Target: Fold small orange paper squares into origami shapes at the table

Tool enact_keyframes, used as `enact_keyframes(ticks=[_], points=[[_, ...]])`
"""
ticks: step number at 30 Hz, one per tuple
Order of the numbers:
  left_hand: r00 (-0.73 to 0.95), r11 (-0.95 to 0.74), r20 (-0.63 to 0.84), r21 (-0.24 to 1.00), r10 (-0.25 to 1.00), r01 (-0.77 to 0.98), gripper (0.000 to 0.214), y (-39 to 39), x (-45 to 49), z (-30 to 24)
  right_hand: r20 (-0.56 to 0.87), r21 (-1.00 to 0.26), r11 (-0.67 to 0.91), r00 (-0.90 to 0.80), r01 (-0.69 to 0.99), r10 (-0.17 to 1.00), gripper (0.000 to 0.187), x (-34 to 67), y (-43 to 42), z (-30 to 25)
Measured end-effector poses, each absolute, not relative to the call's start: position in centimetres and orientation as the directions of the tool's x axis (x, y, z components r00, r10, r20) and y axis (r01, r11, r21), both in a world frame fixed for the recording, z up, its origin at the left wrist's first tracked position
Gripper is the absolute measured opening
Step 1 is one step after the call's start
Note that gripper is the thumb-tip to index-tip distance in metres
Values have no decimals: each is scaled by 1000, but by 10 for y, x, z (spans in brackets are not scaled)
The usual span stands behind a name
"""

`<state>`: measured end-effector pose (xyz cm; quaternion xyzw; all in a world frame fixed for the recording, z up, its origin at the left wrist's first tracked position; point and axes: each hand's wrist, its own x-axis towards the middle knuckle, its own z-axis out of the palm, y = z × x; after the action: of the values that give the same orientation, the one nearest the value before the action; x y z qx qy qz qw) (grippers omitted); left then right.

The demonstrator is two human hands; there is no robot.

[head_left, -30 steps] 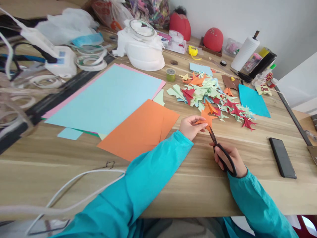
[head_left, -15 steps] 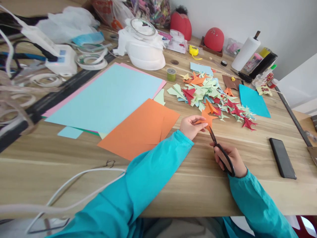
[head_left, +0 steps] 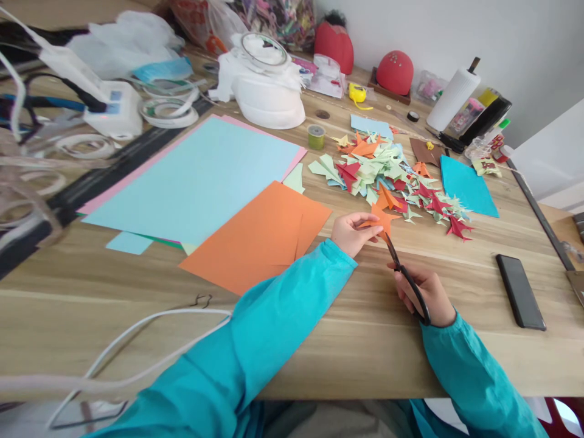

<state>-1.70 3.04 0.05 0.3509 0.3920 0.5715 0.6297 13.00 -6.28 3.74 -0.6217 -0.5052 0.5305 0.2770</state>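
My left hand (head_left: 354,233) pinches an orange paper star (head_left: 382,218) between thumb and fingers. Black-handled scissors (head_left: 413,286) are gripped in my right hand (head_left: 427,291), their blades pointing up and touching the star's lower edge. Just beyond lies a heap of folded paper pieces (head_left: 381,163) in pale green, red, orange and blue. Left of my left hand, an orange sheet (head_left: 255,243) rests partly on a stack topped by a light blue sheet (head_left: 201,176); my left sleeve covers its lower edge.
A phone (head_left: 520,292) lies on the right. Behind the heap are a turquoise paper (head_left: 469,185), a green thread spool (head_left: 316,137) and a yellow tape measure (head_left: 357,93). White masks (head_left: 267,100) stand at the back. A white cable (head_left: 123,325) curves across the front left.
The scissor handles have shifted slightly to the left and closed a little in my right hand. My left hand and the star look unmoved.
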Motion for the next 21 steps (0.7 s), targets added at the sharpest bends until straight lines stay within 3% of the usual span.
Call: enact_keyframes(ticks=[21], points=[[44,101,-91,895,995,-436,30,30,-17,-1,-390,-871,-351,-51,343,919,60,128,-63,40]])
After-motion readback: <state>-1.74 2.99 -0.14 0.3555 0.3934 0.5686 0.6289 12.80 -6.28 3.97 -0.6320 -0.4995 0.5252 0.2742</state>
